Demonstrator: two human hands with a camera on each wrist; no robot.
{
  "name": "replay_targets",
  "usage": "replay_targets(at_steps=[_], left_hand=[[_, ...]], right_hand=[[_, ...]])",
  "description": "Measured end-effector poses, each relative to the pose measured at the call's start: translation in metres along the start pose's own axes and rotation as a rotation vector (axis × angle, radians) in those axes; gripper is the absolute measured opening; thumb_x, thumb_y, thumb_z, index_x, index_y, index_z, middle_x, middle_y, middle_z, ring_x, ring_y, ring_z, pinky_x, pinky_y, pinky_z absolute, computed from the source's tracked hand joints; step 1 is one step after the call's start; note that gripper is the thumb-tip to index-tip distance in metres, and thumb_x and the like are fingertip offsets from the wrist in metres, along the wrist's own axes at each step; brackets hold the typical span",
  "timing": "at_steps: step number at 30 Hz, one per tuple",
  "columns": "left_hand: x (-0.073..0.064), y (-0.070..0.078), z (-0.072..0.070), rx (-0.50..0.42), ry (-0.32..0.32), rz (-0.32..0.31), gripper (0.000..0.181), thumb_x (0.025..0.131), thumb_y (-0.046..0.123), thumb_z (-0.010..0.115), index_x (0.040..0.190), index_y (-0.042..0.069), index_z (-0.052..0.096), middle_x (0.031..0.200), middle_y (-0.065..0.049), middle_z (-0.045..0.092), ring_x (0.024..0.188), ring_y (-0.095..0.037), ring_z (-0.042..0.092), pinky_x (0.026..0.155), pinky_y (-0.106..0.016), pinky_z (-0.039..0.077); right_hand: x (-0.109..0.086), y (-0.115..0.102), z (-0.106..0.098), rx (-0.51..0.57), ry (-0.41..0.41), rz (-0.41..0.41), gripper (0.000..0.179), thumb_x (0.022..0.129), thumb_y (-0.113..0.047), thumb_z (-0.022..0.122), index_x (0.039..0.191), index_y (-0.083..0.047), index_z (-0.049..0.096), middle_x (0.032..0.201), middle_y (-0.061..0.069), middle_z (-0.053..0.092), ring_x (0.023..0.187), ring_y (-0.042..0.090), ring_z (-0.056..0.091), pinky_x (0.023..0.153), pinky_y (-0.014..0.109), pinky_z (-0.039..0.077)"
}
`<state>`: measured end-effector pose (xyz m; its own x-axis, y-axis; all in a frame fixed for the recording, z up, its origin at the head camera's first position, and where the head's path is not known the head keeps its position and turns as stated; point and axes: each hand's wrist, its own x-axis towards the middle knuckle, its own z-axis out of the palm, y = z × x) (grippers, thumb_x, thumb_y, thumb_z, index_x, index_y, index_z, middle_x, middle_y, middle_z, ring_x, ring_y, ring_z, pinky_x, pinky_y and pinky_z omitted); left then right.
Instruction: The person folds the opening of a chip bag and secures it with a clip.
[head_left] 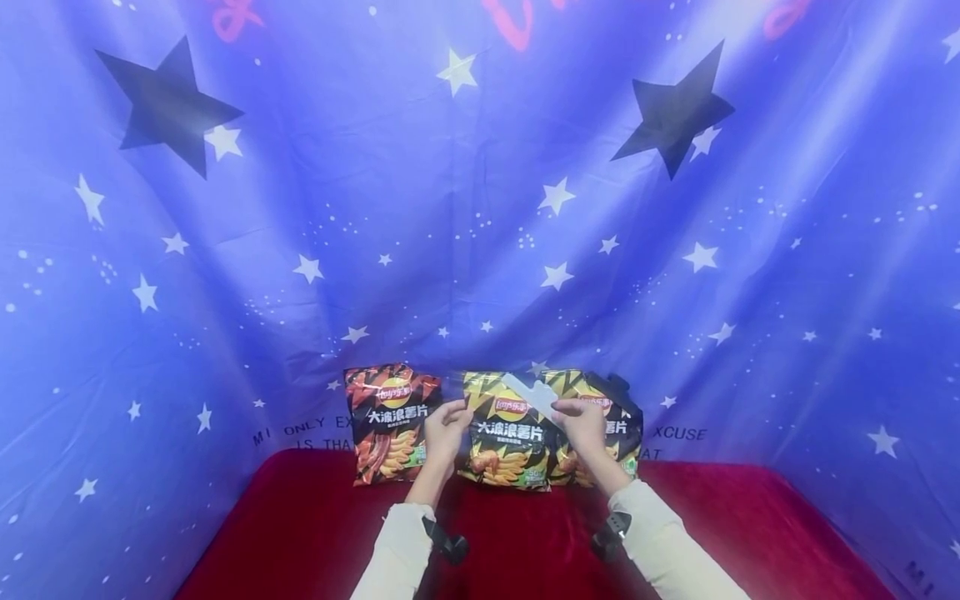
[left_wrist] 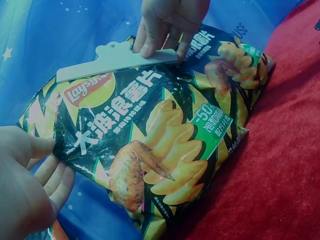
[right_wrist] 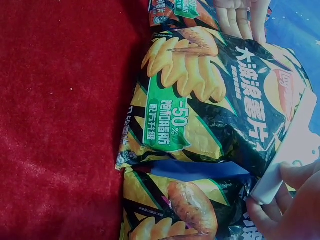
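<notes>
My left hand pinches the left edge of the middle bag of potato chips, a yellow and black one that stands upright. In my right hand is a white bag clip, held by one end between thumb and fingers. The clip lies slantwise across the top of the middle bag in the left wrist view. Whether it grips the bag, I cannot tell. Behind my right hand leans a second yellow and black chip bag, partly hidden. A red and black chip bag stands left of my left hand.
The bags stand at the back of a table with a red velvet cloth. Behind them hangs a blue curtain with stars. Something black sits at the right bag's top corner.
</notes>
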<state>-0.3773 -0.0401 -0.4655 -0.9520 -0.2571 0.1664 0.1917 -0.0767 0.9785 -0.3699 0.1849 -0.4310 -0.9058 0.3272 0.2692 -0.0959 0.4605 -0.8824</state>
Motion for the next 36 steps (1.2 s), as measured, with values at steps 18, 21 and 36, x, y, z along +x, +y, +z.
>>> replay_targets(at_steps=[18, 21, 36], left_hand=[[-0.001, -0.007, -0.002, 0.034, -0.097, -0.024, 0.051, 0.086, -0.008, 0.068, 0.136, -0.004, 0.060, 0.125, -0.032, 0.065, 0.115, -0.042, 0.066, 0.092, -0.042, 0.059], [-0.001, -0.010, -0.002, 0.048, -0.128, -0.038, 0.057, 0.086, -0.008, 0.068, 0.141, -0.001, 0.056, 0.129, -0.032, 0.063, 0.116, -0.042, 0.065, 0.091, -0.042, 0.059], [0.000, -0.013, 0.001, 0.105, -0.213, -0.050, 0.068, 0.088, -0.009, 0.065, 0.151, 0.004, 0.045, 0.135, -0.030, 0.055, 0.119, -0.043, 0.059, 0.097, -0.047, 0.056]], right_hand=[[0.001, -0.003, 0.008, -0.068, 0.049, -0.004, 0.021, 0.080, -0.001, 0.077, 0.101, 0.000, 0.078, 0.108, 0.023, 0.075, 0.097, 0.040, 0.068, 0.080, 0.038, 0.051], [0.001, -0.001, 0.008, -0.075, 0.052, -0.003, 0.022, 0.081, -0.001, 0.077, 0.102, 0.000, 0.078, 0.107, 0.022, 0.075, 0.096, 0.040, 0.068, 0.080, 0.038, 0.052], [-0.001, 0.001, 0.008, -0.080, 0.056, -0.006, 0.020, 0.084, -0.004, 0.076, 0.104, -0.001, 0.078, 0.108, 0.021, 0.076, 0.093, 0.038, 0.068, 0.074, 0.033, 0.049]])
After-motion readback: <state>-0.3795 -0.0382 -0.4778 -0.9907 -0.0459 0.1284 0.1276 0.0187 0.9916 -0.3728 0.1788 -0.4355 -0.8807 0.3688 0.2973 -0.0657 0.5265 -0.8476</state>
